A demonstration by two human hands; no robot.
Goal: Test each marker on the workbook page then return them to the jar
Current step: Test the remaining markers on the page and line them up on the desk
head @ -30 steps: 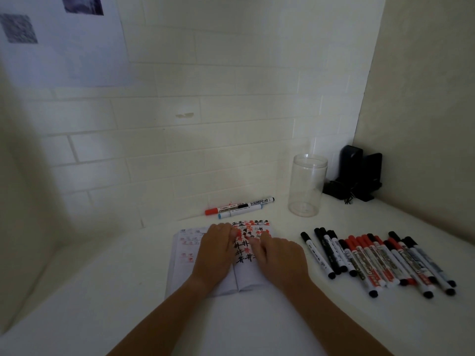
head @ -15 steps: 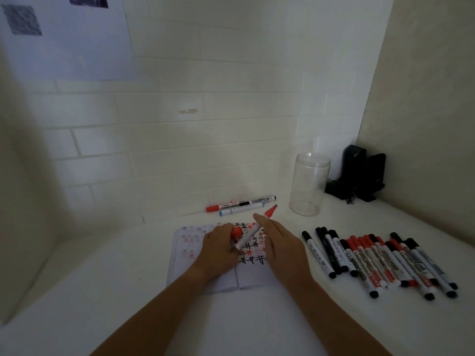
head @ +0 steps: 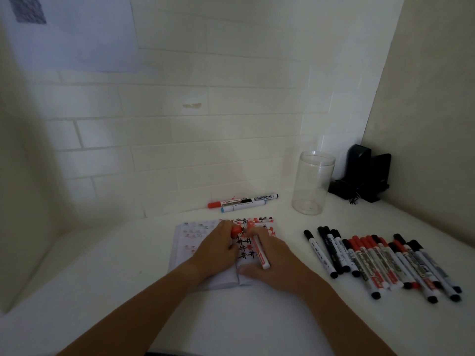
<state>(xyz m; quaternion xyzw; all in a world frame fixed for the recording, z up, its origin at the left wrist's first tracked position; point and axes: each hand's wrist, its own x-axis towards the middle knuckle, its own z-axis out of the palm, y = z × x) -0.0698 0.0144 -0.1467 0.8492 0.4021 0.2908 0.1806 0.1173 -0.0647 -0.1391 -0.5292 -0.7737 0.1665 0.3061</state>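
The red marker [head: 258, 249] slants tip-down onto the workbook [head: 205, 253], pinched in the right hand [head: 272, 258] for a test stroke. The left hand [head: 218, 249] grips its red cap [head: 236, 230], pinning the page. The jar [head: 312, 182] waits beyond the workbook.
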